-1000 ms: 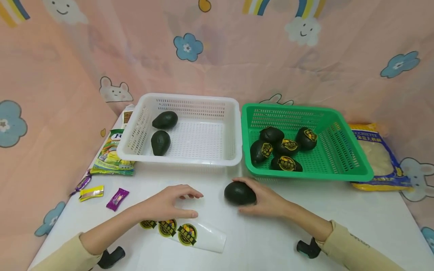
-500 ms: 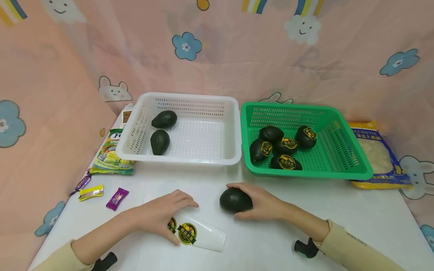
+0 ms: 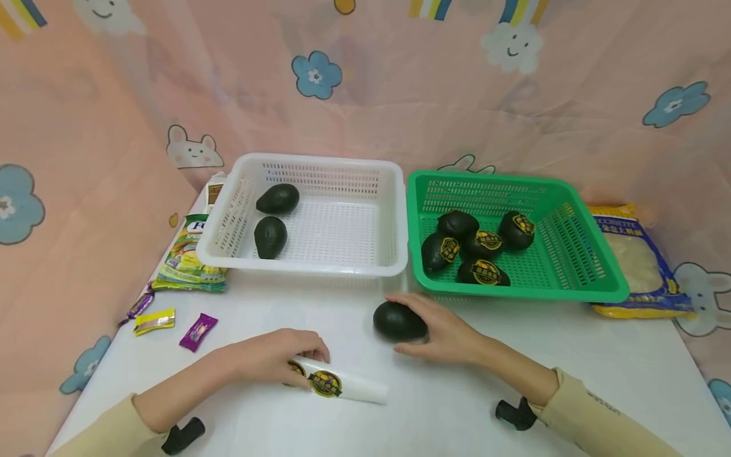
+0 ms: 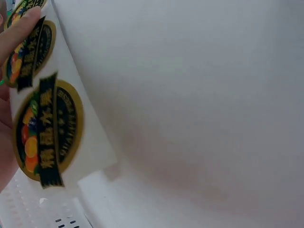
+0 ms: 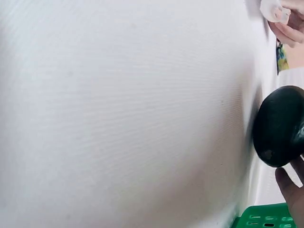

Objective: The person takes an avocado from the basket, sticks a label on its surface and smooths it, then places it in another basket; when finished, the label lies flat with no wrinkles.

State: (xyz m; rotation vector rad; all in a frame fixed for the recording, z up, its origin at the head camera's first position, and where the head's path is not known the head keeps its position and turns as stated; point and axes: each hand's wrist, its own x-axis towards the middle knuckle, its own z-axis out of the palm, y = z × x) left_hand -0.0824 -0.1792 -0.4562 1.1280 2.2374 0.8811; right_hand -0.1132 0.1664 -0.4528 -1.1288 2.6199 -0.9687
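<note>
Right hand grips a dark avocado, no label visible, just off the near left corner of the green basket. Left hand pinches the sticker strip, in front and farther left of that basket. Judged done: five avocados inside it, four showing stickers, the fifth unclear. Judged remaining: the gripped one, plus two bare-looking avocados in the white basket, immediately left of the green.

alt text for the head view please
At a white table, a person's left hand holds a sticker strip and their right hand an avocado. Beyond, a white basket contains two more avocados, a green basket five others.
</note>
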